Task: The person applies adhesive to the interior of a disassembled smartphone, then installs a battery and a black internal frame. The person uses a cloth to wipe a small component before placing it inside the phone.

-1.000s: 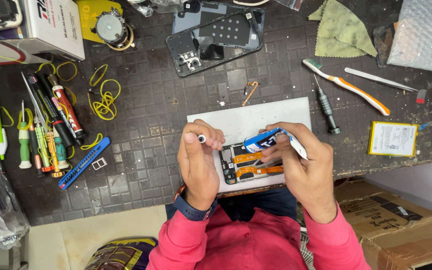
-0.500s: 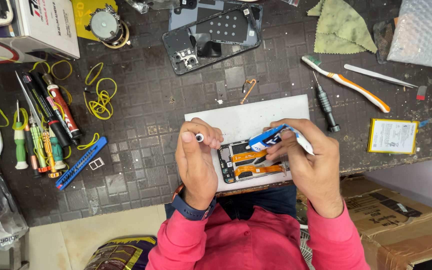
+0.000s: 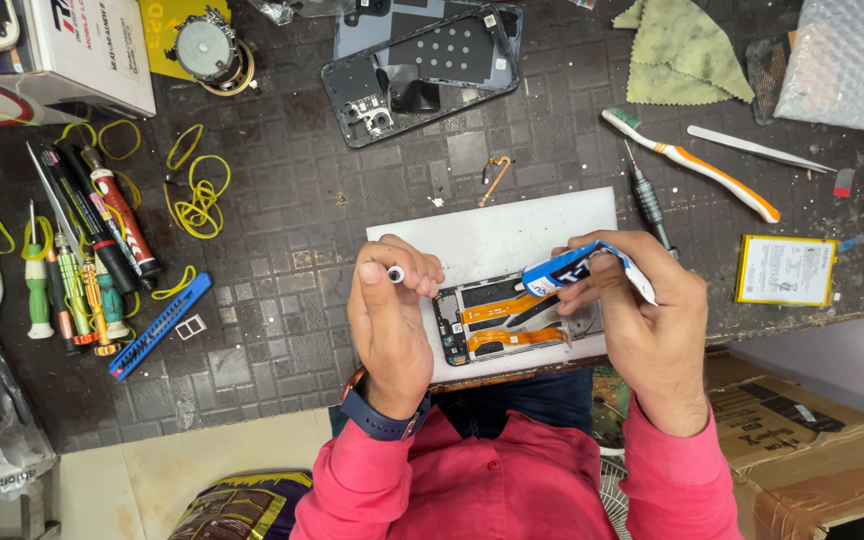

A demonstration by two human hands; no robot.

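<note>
Right hand: grip clenched around a small blue-and-white tube, its dark nozzle pointing down-left to the opened phone and ending at or just above the orange flex cables; contact cannot be told. Left hand: thumb and fingers pinched on a small white cap, held above the left edge of the phone, the heel of the hand near the worktop's front edge.

The opened phone lies on a white board at the near edge of the dark gridded worktop, directly before the person, between the two hands. Just right of the board: a small screwdriver, then a white-and-orange toothbrush and metal tweezers. Farther right lies a flat battery. Beyond the board rests a detached phone back frame. At far left, well apart, a row of hand tools beside loose yellow rubber bands.

Hazards, as judged: too hard a squeeze would flood the connectors and flex cables with the tube's contents; a nozzle slip could scrape or lift a cable; the pinched cap could drop among the exposed parts; the board overhangs near the worktop's edge, so downward pressure might tip it.
</note>
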